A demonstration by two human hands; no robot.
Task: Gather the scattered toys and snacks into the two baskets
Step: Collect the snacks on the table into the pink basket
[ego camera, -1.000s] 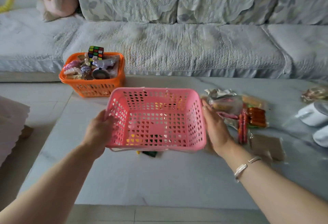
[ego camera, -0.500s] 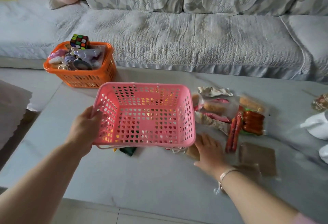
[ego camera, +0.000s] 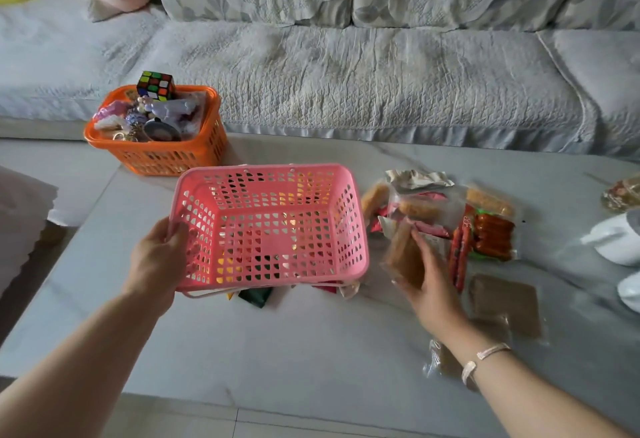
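We see the left hand [ego camera: 157,261] gripping the left rim of the pink basket [ego camera: 277,174], thumb curled over the edge, so the basket hangs tilted above the worktop [ego camera: 294,344] near the centre of our view. Nothing lies inside it; a few small wrappers show beneath its near edge. At three o'clock from the basket the right hand [ego camera: 427,285] pinches a flat brown snack packet [ego camera: 403,257], raised just beside the basket's right wall. Further toward three o'clock lies the pile of snacks [ego camera: 446,215], with red sausage sticks [ego camera: 460,254] and another brown packet [ego camera: 505,302]. At eleven o'clock stands the orange basket [ego camera: 162,157], holding toys with a puzzle cube [ego camera: 156,85] on top.
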